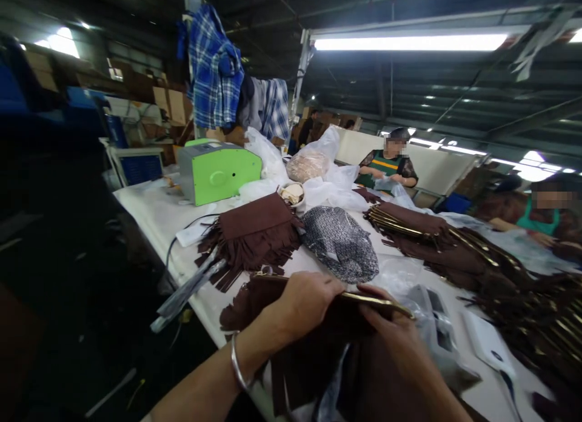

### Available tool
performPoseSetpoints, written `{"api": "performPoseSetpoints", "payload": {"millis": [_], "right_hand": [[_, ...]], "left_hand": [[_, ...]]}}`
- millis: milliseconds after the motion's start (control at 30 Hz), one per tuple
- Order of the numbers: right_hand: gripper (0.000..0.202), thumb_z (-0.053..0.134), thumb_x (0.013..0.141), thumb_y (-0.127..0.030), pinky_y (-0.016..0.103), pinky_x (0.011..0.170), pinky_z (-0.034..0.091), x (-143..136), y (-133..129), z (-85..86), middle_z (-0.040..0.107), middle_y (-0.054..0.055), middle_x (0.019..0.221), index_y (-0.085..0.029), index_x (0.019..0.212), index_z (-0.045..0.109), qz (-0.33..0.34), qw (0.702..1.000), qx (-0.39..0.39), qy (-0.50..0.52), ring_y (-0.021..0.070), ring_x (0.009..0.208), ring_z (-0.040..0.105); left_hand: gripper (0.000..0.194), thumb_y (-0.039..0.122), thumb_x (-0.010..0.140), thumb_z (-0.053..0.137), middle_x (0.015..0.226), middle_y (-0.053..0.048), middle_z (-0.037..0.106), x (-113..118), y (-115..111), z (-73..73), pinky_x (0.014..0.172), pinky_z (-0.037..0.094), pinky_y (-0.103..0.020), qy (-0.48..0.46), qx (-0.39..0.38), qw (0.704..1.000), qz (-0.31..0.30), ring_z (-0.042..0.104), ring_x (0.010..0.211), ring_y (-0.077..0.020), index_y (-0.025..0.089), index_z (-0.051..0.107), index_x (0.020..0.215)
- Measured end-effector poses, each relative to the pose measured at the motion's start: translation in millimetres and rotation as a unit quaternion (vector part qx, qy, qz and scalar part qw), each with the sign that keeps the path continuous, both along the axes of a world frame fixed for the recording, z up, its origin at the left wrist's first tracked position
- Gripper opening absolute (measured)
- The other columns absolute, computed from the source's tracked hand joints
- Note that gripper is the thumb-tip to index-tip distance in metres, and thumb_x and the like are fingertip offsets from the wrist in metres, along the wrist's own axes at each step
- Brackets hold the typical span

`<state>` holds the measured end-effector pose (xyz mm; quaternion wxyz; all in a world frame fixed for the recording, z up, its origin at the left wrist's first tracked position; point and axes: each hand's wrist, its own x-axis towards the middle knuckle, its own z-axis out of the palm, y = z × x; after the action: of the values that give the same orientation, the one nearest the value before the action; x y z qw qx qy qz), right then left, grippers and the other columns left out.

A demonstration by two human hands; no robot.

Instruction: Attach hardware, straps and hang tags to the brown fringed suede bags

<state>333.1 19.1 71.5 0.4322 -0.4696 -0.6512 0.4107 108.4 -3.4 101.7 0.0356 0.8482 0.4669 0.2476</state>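
A dark brown bag (336, 325) with a gold-coloured edge along its opening is between my two hands at the front of the table. My left hand (307, 298) has its fingers closed on the left part of that edge. My right hand (391, 325) grips the edge farther right, thumb below and fingers over the gold strip. The bag's lower part hangs towards me in shadow. Just beyond my hands lies a grey speckled knitted cap (341, 240). Left of the cap rests a brown fringed bag (259, 225).
A green and grey machine (227, 173) stands at the back left, near a small bowl (291, 194). Several brown gold-edged bags (409, 222) are stacked right. A tape dispenser (434, 325) and a white device (488, 343) sit close by. Two people (386, 164) work across the table.
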Motion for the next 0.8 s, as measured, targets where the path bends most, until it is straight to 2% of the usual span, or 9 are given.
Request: {"api": "performPoseSetpoints", "payload": {"millis": [67,200,300,400,467,567,667,700,800], "right_hand": [[0.032,0.076,0.071,-0.047,0.037,0.08,0.053,-8,4,1.3,0.073,0.005,0.089,-0.021,0.09,0.072,-0.018,1.0,-0.006,0.019,0.0284,0.089,0.065],[0.028,0.079,0.068,-0.046,0.034,0.068,0.052,-5,6,10.3,0.07,0.003,0.077,-0.023,0.082,0.071,-0.04,0.995,-0.028,0.091,0.0256,0.076,0.063],[0.023,0.082,0.067,-0.041,0.029,0.065,0.049,0,5,22.0,0.067,0.001,0.073,-0.024,0.079,0.072,-0.054,0.995,0.017,0.086,0.0219,0.074,0.061],[0.022,0.083,0.066,-0.037,0.026,0.064,0.048,4,5,37.6,0.067,0.0,0.073,-0.024,0.079,0.072,-0.048,0.993,0.038,0.1,0.0185,0.072,0.06],[0.027,0.087,0.061,-0.036,0.025,0.064,0.05,7,6,49.8,0.068,0.0,0.075,-0.023,0.08,0.073,-0.06,0.986,0.032,0.155,0.0172,0.071,0.061],[0.034,0.092,0.053,-0.035,0.023,0.066,0.053,15,8,69.5,0.071,-0.001,0.08,-0.023,0.08,0.073,-0.105,0.97,0.03,0.218,0.016,0.072,0.063],[0.036,0.092,0.053,-0.036,0.026,0.062,0.056,30,6,88.0,0.072,0.002,0.079,-0.022,0.081,0.073,-0.104,0.975,-0.01,0.198,0.0176,0.067,0.065],[0.036,0.092,0.053,-0.037,0.027,0.061,0.056,36,5,93.1,0.072,0.003,0.079,-0.022,0.081,0.074,-0.097,0.978,-0.027,0.183,0.0183,0.065,0.065],[0.036,0.092,0.053,-0.035,0.026,0.06,0.057,54,0,103.7,0.071,0.004,0.078,-0.022,0.081,0.073,-0.077,0.985,-0.049,0.144,0.0181,0.065,0.065]], "left_hand": [[0.014,0.023,0.092,0.054,0.094,-0.004,0.071,-10,-2,-0.7,0.076,0.05,-0.032,0.021,0.013,0.999,0.029,0.066,0.083,-0.0218,0.022,0.063,0.102],[0.023,0.036,0.088,0.063,0.105,-0.006,0.07,-61,4,-11.5,0.085,0.047,-0.036,-0.017,-0.017,0.995,0.098,0.064,0.094,-0.0246,0.021,0.064,0.106],[0.019,0.033,0.084,0.068,0.102,-0.002,0.069,-97,8,-18.5,0.088,0.044,-0.033,-0.074,-0.065,0.992,0.078,0.061,0.095,-0.0222,0.022,0.066,0.099],[0.021,0.036,0.079,0.072,0.098,-0.001,0.066,-117,5,-18.1,0.087,0.042,-0.032,-0.164,-0.16,0.973,0.01,0.058,0.095,-0.0218,0.022,0.067,0.093],[0.032,0.039,0.076,0.074,0.099,0.0,0.064,-122,-2,-15.0,0.082,0.043,-0.028,-0.241,-0.245,0.936,-0.073,0.056,0.093,-0.0202,0.022,0.066,0.101],[0.056,0.048,0.069,0.079,0.098,0.0,0.06,-119,-14,-10.4,0.072,0.041,-0.024,-0.364,-0.336,0.848,-0.19,0.053,0.085,-0.0165,0.023,0.061,0.116],[0.066,0.048,0.064,0.083,0.093,-0.001,0.059,-110,-23,-8.6,0.065,0.039,-0.021,-0.447,-0.393,0.765,-0.246,0.051,0.077,-0.0132,0.022,0.058,0.12],[0.065,0.045,0.063,0.085,0.093,-0.001,0.06,-106,-25,-8.7,0.063,0.039,-0.02,-0.455,-0.401,0.753,-0.255,0.051,0.076,-0.0125,0.022,0.059,0.119],[0.059,0.045,0.069,0.082,0.096,-0.003,0.061,-100,-26,-10.5,0.053,0.038,-0.017,-0.441,-0.418,0.745,-0.274,0.051,0.068,-0.0092,0.022,0.061,0.118]]}}
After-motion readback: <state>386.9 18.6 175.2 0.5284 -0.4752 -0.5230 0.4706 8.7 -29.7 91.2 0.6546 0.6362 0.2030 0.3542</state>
